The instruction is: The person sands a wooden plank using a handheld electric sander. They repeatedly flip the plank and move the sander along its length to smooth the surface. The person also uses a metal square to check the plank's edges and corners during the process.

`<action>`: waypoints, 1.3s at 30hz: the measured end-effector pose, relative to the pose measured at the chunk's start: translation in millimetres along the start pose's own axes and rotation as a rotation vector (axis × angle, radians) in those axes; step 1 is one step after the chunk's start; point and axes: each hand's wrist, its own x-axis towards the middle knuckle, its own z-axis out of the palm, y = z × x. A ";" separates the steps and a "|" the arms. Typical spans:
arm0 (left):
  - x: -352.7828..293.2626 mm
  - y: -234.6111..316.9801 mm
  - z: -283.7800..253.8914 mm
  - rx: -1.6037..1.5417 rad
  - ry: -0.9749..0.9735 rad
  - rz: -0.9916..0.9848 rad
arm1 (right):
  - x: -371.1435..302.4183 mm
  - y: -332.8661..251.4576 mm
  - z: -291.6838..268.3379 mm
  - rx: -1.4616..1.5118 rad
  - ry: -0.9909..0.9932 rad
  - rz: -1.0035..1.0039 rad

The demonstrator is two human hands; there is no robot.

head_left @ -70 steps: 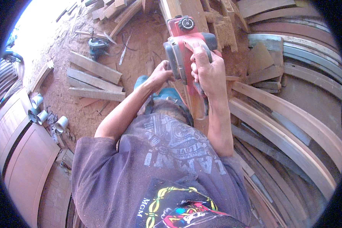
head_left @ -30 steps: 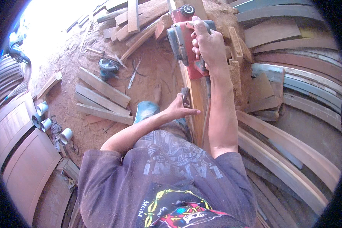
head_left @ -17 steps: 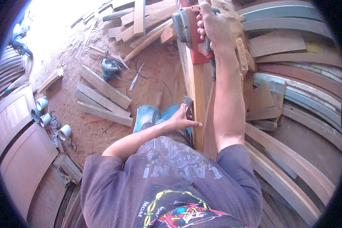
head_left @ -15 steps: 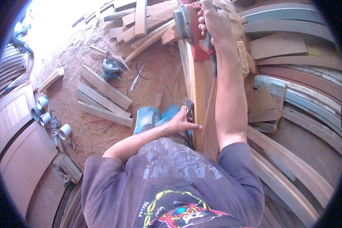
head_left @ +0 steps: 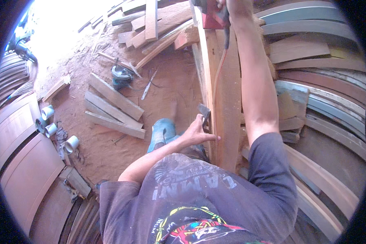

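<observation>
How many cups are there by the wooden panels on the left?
4 visible: the top cup, the dark-mouthed cup below it to the left, the small cup just right of that, and the lowest cup, farther down and right. Others may be hidden.

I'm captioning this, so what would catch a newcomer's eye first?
Probably the red power tool at the top edge, held in the right grip, its cord running down over a long board. Next might come the left grip, by a small dark piece at that board's left edge, then the colourful shirt print at the bottom.
</observation>
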 end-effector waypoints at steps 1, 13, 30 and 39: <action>-1.1 -0.3 -1.2 0.037 -0.007 -0.064 | -11.8 -3.7 -12.6 0.026 0.006 -0.040; 37.0 -17.6 -6.4 0.077 0.050 0.074 | -342.9 -29.8 -214.8 -0.477 0.255 0.292; 34.8 3.6 -37.1 -0.202 0.077 0.042 | -611.1 51.6 -285.0 -0.424 0.394 0.596; 23.5 12.3 -24.8 -0.262 0.238 0.068 | -609.6 51.8 -282.7 -0.320 0.368 0.586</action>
